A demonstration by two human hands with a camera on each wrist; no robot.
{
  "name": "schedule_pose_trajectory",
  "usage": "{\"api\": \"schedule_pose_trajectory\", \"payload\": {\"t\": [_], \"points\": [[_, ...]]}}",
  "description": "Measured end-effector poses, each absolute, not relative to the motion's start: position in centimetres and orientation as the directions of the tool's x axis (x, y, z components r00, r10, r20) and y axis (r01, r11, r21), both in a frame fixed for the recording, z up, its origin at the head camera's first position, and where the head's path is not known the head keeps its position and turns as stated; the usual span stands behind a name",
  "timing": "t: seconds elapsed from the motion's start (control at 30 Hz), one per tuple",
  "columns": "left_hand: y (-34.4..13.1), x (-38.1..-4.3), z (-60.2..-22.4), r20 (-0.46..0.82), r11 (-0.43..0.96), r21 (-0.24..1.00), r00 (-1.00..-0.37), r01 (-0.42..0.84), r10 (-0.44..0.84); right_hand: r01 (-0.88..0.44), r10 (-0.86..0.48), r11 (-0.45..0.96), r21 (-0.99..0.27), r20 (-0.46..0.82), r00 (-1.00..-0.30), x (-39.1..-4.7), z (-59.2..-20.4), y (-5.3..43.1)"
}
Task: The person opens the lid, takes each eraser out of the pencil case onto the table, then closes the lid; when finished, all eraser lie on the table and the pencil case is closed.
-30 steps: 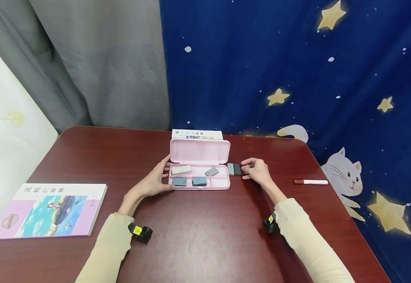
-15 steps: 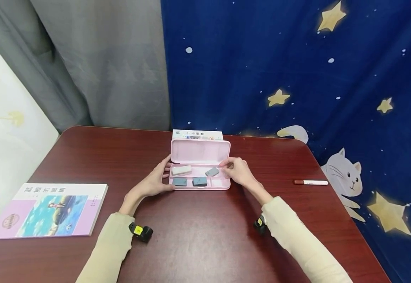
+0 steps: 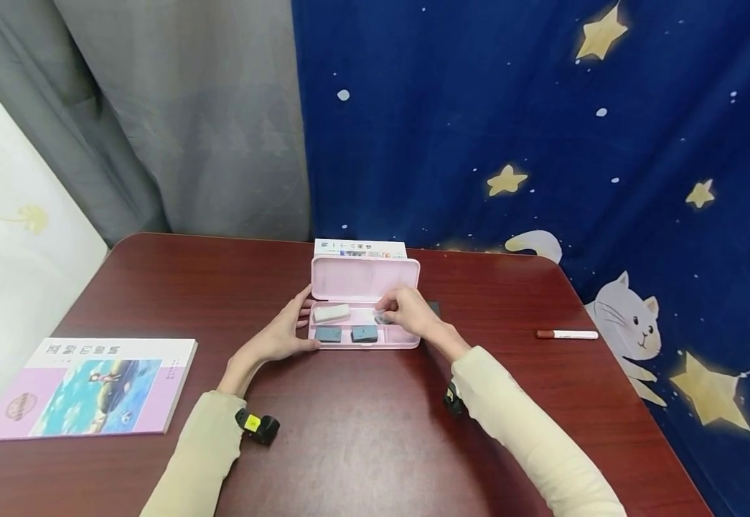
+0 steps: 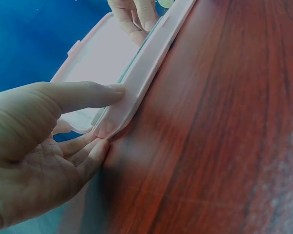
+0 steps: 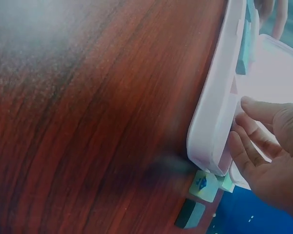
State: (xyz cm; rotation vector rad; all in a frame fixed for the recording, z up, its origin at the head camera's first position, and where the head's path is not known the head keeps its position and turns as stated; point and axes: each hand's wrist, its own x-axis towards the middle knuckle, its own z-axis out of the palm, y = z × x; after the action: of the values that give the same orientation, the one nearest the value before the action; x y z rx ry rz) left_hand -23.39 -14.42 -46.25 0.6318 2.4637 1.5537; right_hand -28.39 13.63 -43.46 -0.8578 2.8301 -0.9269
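A pink pencil case point(image 3: 365, 278) stands with its lid up on the table. My left hand point(image 3: 278, 332) grips its left end; in the left wrist view the thumb point(image 4: 95, 94) lies over the front wall and fingers are at the end. My right hand point(image 3: 410, 314) reaches into the right of the case, fingertips pinching a small grey eraser point(image 3: 381, 318), largely covered by the fingers. A white eraser point(image 3: 331, 313) lies in the back left of the case. Two blue-grey blocks point(image 3: 329, 334) lie in the front compartments.
Beside the case's right end are a pale block with a blue figure point(image 5: 205, 185) and a dark block point(image 5: 189, 213). A white book or box point(image 3: 359, 248) stands behind the lid. A marker point(image 3: 566, 334) lies right, a picture book point(image 3: 97, 388) left.
My right hand has moved left from the dark block beside the case, over its right end, onto the grey eraser inside. My left hand stays on the case.
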Motion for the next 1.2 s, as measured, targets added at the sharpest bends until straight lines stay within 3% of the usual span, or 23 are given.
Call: {"api": "schedule_pose_trajectory", "payload": {"t": [0.3, 0.67, 0.87, 1.07, 1.2], "points": [[-14.3, -23.4, -46.2, 0.073, 0.389, 0.885, -0.902, 0.255, 0.425, -0.556, -0.587, 0.730, -0.398, 0.051, -0.808, -28.5, -43.2, 13.6], [-14.3, -23.5, -46.3, 0.097, 0.378, 0.883, -0.896, 0.278, 0.432, -0.509, -0.521, 0.786, -0.351, 0.068, -0.851, -28.4, -42.9, 13.7], [-14.5, -23.6, -46.3, 0.090, 0.381, 0.883, -0.896, 0.274, 0.434, -0.470, -0.492, 0.801, -0.372, 0.041, -0.870, -28.4, -42.8, 13.7], [-14.5, -23.5, -46.3, 0.094, 0.372, 0.886, -0.894, 0.276, 0.438, -0.507, -0.545, 0.721, -0.472, 0.065, -0.836, -28.7, -42.6, 13.9], [-14.4, -23.5, -46.4, 0.089, 0.377, 0.886, -0.896, 0.271, 0.435, -0.482, -0.517, 0.686, -0.544, 0.101, -0.850, -28.6, -42.3, 14.3]]}}
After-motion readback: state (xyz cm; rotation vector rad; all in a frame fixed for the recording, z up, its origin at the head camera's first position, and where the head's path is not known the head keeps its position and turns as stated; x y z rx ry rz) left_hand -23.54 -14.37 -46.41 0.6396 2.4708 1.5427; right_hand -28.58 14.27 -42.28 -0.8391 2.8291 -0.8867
